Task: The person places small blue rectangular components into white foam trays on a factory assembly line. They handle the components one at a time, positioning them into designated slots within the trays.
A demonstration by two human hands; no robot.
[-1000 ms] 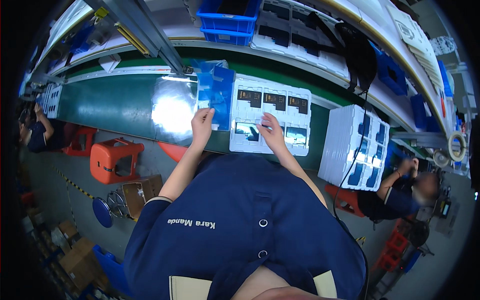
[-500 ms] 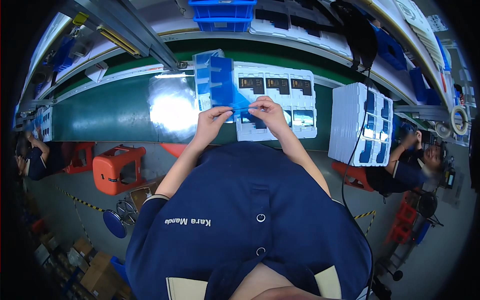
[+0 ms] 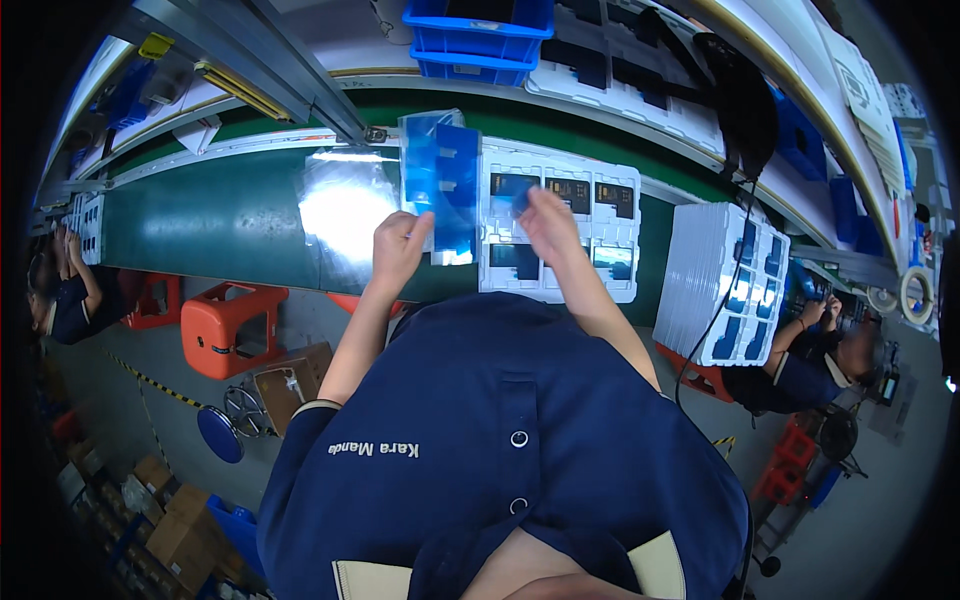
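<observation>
My left hand [image 3: 400, 245] pinches the lower left edge of a pile of blue film sheets [image 3: 442, 180] that lies on the green conveyor belt [image 3: 200, 225]. Right of the pile sits a white tray [image 3: 625, 280] with six pockets, each holding a dark flat device [image 3: 572, 190]. My right hand [image 3: 552, 225] hovers over the tray's upper middle, its fingers closed on a small blue film piece [image 3: 520, 200]. Part of the tray is hidden under this hand.
A tall stack of white trays [image 3: 715, 275] stands at the right, with a black cable hanging over it. Blue crates [image 3: 480, 35] sit behind the belt. An orange stool [image 3: 230, 325] and cardboard boxes [image 3: 180, 530] are on the floor at the left. Other people work at far left [image 3: 65, 295] and right [image 3: 810, 360].
My hands met over the tray's left side around a blue film, then parted. The left hand now sits at the blue pile and the right over the tray with a blue piece.
</observation>
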